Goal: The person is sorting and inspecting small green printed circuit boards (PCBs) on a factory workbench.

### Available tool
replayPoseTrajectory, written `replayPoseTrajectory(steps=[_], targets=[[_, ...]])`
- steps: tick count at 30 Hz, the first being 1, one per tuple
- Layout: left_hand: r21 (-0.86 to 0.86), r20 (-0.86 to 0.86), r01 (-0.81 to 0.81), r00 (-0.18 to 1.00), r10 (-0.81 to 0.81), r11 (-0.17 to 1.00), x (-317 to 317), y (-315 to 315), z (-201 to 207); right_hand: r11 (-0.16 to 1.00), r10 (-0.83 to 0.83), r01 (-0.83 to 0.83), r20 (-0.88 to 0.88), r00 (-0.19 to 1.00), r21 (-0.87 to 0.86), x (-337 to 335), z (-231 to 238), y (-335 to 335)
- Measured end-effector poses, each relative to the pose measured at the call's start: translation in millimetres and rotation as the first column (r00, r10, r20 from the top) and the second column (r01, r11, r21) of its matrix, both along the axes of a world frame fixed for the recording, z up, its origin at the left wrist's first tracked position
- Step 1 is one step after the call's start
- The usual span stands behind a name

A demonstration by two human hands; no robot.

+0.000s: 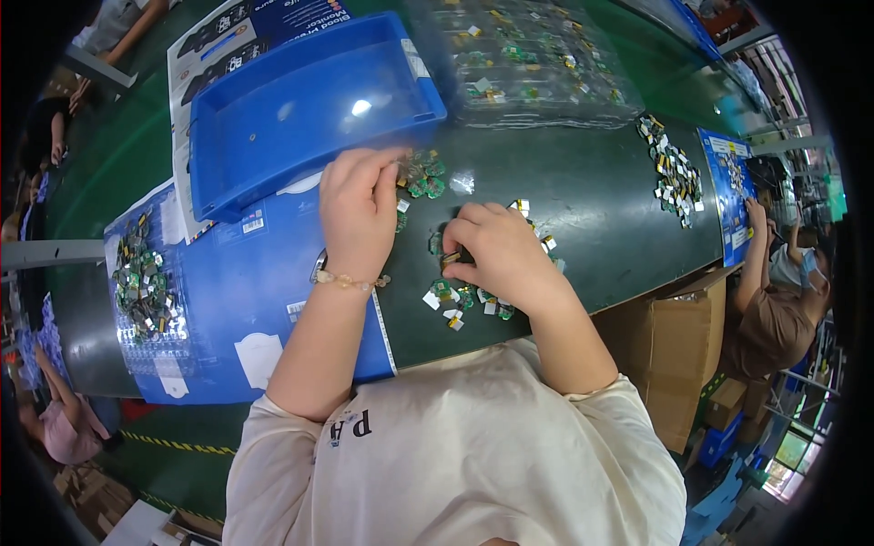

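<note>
My left hand [355, 205] is bent over the table beside the near right corner of the blue plastic bin [218, 173]. Its fingers are closed, and whatever they hold is hidden. A small pile of green circuit boards [424, 177] lies right by those fingertips. To the right, my right hand [501, 246] is closed in a pinch, with a small circuit board [451, 258] between thumb and fingers. More loose green boards [443, 291] with white and yellow parts lie under and around this hand, nearer to me.
Clear plastic trays [546, 68] loaded with boards are stacked at the back. Another pile of boards [675, 177] lies on the right, and one [144, 287] on a clear tray at left. A cardboard box [651, 355] stands below the table's right edge. Other people work on both sides.
</note>
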State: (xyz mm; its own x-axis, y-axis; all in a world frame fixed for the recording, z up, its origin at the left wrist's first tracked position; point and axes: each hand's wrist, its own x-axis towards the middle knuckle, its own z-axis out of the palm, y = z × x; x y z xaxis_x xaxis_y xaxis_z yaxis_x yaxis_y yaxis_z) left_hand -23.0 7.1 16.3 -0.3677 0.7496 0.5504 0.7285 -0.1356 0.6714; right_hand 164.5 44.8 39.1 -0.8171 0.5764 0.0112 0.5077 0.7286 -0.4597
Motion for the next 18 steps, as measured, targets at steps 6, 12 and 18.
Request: replayPoseTrajectory(steps=[6, 12, 18], targets=[[0.105, -0.066, 0.07, 0.996, -0.064, 0.992, 10, -3, 10, 0.998, -0.059, 0.056, -0.121, 0.991, -0.034, 4, 0, 0], [-0.021, 0.549, 0.369, 0.781, -0.298, 0.929, 21, -19, 0, 0.934, -0.356, 0.314, -0.414, 0.838, -0.169, -8, 22, 6], [0.005, 0.899, 0.505, 0.375, -0.224, 0.863, 31, -11, -4, 0.927, -0.166, 0.318, -0.54, 0.825, 0.201, -24, 3, 10]])
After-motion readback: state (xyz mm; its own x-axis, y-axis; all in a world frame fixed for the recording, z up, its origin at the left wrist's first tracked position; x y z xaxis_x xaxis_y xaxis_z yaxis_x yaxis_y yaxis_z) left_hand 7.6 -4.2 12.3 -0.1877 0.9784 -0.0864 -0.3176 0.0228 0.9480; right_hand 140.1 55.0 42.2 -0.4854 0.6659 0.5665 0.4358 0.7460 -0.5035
